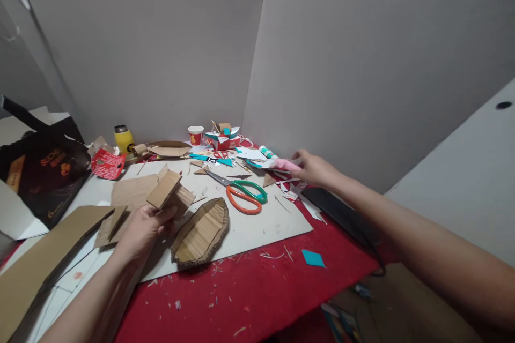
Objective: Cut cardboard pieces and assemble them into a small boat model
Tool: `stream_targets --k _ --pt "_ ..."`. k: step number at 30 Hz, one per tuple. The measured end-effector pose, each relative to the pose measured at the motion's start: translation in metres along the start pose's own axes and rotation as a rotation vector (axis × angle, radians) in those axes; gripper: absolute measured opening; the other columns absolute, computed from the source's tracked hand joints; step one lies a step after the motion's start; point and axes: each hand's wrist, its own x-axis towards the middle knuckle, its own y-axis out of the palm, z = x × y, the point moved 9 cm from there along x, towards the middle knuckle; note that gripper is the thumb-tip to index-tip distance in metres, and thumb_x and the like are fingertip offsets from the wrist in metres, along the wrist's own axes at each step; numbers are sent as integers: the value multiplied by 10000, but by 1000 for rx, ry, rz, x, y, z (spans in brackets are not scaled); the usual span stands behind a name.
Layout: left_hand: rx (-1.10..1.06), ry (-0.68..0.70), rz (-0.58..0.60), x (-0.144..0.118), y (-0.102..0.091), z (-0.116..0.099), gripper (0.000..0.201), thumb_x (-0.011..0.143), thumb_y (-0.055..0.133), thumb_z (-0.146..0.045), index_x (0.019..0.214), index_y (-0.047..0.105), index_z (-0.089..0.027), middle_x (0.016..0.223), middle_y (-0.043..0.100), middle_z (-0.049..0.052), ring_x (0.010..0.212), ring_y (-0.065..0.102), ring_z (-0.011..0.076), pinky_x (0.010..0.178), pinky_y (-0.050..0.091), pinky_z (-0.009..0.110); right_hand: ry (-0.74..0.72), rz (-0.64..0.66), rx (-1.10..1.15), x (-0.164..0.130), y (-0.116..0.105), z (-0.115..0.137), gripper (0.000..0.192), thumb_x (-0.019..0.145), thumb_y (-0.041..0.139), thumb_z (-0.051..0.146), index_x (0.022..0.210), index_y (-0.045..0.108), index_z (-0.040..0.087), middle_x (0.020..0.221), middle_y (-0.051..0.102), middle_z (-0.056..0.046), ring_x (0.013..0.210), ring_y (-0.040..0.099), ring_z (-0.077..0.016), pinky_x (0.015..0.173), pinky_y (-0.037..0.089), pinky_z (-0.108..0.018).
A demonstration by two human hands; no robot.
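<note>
My left hand [144, 229] grips a small folded cardboard piece [169, 192] just above the grey work board [265, 220]. Right beside it lies a boat-shaped cardboard hull [202, 232], open side up. My right hand [316, 169] reaches far to the right rear of the table, its fingers on a pink object [285, 164] among paper scraps; whether it is gripped is unclear. Scissors with one green and one orange handle [243, 195] lie on the board between my two hands.
A red cloth [249, 300] covers the table. At the back stand a yellow bottle [123, 139], a paper cup [196, 134], a red box of scraps [223, 139] and a glue stick [267, 152]. Cardboard sheets [44, 257] and a dark bag [44, 171] lie left. Grey partitions wall the rear and right.
</note>
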Motion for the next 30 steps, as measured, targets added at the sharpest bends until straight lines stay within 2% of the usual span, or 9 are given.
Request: stream_targets --k 5,10,16,19,22,24,26,28,30 --pt "-20 -3 11 3 -1 2 325 501 862 -288 713 677 -125 568 598 -31 413 431 58 428 336 195 90 3 531 -5 -8 1 358 767 681 298 1040 488 171 601 601 5 448 542 -132 427 410 -219" --pt "7 0 15 4 -4 5 288 524 857 -278 658 641 -144 550 576 -41 445 448 67 439 328 180 80 -27 999 -12 -7 12 181 871 538 339 944 508 176 752 621 -26 487 475 -71 465 450 -185" --pt "113 11 20 -2 1 1 314 575 828 -366 527 611 -144 497 563 -3 472 457 103 463 360 214 129 199 1251 -23 19 33 125 789 617 250 802 587 129 658 579 -23 375 266 -27 307 276 -164" --pt "99 -3 35 -5 6 0 314 579 818 -375 526 613 -143 500 579 13 472 473 112 466 372 223 116 257 1346 -34 19 50 150 819 597 295 797 582 147 665 570 -5 378 235 -21 308 274 -147" --pt "76 21 36 -5 7 -3 279 597 812 -360 609 638 -142 537 587 -1 474 469 100 455 361 208 67 331 1385 -56 18 75 224 840 585 367 771 587 154 674 592 -14 386 289 -26 339 340 -159" --pt "54 41 32 -4 5 -4 264 608 811 -336 706 654 -148 573 588 -20 473 452 86 447 350 198 -56 402 1256 -76 18 98 304 866 553 429 759 614 151 624 592 -25 402 383 -51 379 401 -186" --pt "35 39 33 -4 5 -4 280 617 810 -314 787 658 -152 618 603 -23 490 459 83 465 371 197 -152 496 1041 -100 26 119 372 882 526 497 778 648 162 498 529 -4 418 478 -94 399 428 -204" --pt "34 12 49 -5 7 -2 290 612 809 -310 789 652 -144 616 605 -20 489 462 83 468 380 199 -262 554 852 -119 36 138 361 878 541 524 899 694 199 581 603 -13 465 539 -116 411 453 -220" --pt "18 -1 50 -7 10 -2 281 589 809 -312 724 629 -144 548 576 -31 449 431 74 438 348 192 -442 620 763 -137 44 161 347 895 537 509 1088 696 269 840 711 -39 686 656 -174 592 569 -295"
